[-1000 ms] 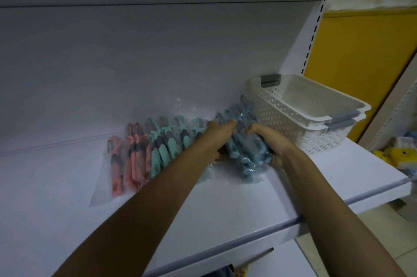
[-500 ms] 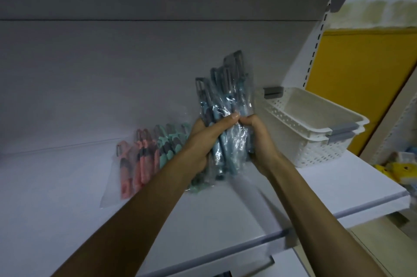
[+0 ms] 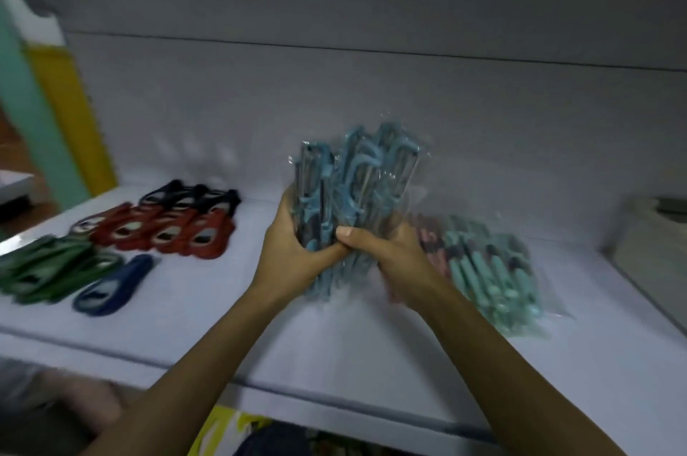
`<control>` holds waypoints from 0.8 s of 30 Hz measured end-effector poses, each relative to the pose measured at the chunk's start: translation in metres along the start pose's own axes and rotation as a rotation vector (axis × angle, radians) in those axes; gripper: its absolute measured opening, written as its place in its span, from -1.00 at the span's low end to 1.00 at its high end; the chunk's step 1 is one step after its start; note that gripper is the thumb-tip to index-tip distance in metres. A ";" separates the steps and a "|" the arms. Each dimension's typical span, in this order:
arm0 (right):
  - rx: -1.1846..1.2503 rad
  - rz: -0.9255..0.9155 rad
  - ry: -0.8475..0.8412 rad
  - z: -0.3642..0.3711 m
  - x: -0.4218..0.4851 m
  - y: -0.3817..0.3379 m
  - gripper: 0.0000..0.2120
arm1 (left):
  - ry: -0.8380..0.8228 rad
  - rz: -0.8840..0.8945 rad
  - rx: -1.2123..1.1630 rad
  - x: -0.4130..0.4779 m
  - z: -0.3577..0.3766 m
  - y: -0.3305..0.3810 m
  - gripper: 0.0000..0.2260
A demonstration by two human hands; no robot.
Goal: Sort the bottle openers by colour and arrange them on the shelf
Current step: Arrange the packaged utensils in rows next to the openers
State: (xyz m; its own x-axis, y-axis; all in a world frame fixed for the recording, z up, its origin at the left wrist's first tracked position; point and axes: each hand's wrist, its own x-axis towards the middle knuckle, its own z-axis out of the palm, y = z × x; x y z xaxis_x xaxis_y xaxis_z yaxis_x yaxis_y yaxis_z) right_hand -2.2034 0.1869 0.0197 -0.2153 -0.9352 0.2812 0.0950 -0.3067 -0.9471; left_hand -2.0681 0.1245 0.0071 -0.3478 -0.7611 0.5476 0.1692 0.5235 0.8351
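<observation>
Head view, held thing: a bundle of light-blue bottle openers in clear plastic sleeves [image 3: 357,188] stands upright over the white shelf [image 3: 334,336]; blur hides whether its lower end touches the surface.
Left hand: the left hand [image 3: 293,258] is wrapped round the lower left of the bundle.
Right hand: the right hand [image 3: 394,262] grips the lower right, fingers curled behind the sleeves; the two hands touch at the front.
Groups at left: black flat openers [image 3: 193,195] lie at the back, with red flat openers [image 3: 167,236] just in front. Green flat openers [image 3: 48,269] lie by the near left edge, and one dark-blue flat opener [image 3: 115,284] lies beside them.
Groups at right: teal sleeved openers [image 3: 494,281] lie in a fanned row. Pink sleeved openers [image 3: 427,236] lie just left of them, partly hidden by the right hand.
Far right: a pale basket [image 3: 654,232], too blurred to read.
Done: by the look of it, six colours already lie apart on the shelf.
Left: the light-blue bundle has no place yet; the bare stretch between red and pink seems the likely spot, and some straightening may follow.
</observation>
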 end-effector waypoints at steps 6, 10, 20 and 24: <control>-0.081 0.003 -0.111 0.017 0.006 0.023 -0.38 | -0.057 -0.102 -0.041 -0.014 -0.042 -0.013 -0.05; -0.119 0.044 -0.096 0.019 0.009 0.027 -0.36 | -0.248 -0.239 -0.091 -0.009 -0.057 -0.013 -0.39; 0.090 0.031 0.181 0.008 0.014 0.039 -0.40 | -0.248 -0.277 -0.181 0.000 -0.040 -0.020 -0.40; 0.061 0.048 0.098 0.008 0.013 0.041 -0.42 | -0.356 -0.352 -0.208 0.005 -0.032 -0.021 -0.43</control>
State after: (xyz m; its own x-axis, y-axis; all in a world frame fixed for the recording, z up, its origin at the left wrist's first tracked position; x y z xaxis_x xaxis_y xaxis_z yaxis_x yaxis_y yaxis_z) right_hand -2.1950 0.1605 -0.0144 -0.3024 -0.9283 0.2166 0.1658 -0.2749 -0.9471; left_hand -2.0441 0.0975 -0.0061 -0.7014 -0.6809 0.2108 0.1521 0.1459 0.9775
